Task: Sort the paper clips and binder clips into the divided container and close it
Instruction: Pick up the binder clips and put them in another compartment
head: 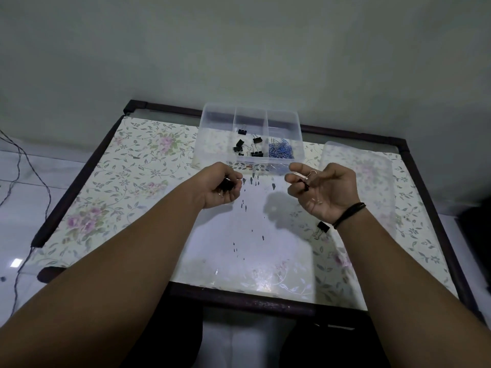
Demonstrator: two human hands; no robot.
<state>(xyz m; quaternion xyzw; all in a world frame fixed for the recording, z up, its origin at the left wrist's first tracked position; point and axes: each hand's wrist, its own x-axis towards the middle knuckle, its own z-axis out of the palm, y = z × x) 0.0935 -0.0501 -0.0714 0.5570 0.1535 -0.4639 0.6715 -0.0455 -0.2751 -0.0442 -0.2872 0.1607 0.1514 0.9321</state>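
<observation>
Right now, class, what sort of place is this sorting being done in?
Probably a room at home, not a workshop: a small table with a floral cover stands against a plain wall, loose cables trail over a tiled floor.

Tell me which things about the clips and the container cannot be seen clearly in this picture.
Head view only:
- Left hand: curled fingers hide how many black clips it holds.
- Binder clip on the table: partly behind the right wrist.
- Blue paper clips: too small and tangled to count.
- Container: its left compartment shows through unclearly.
</observation>
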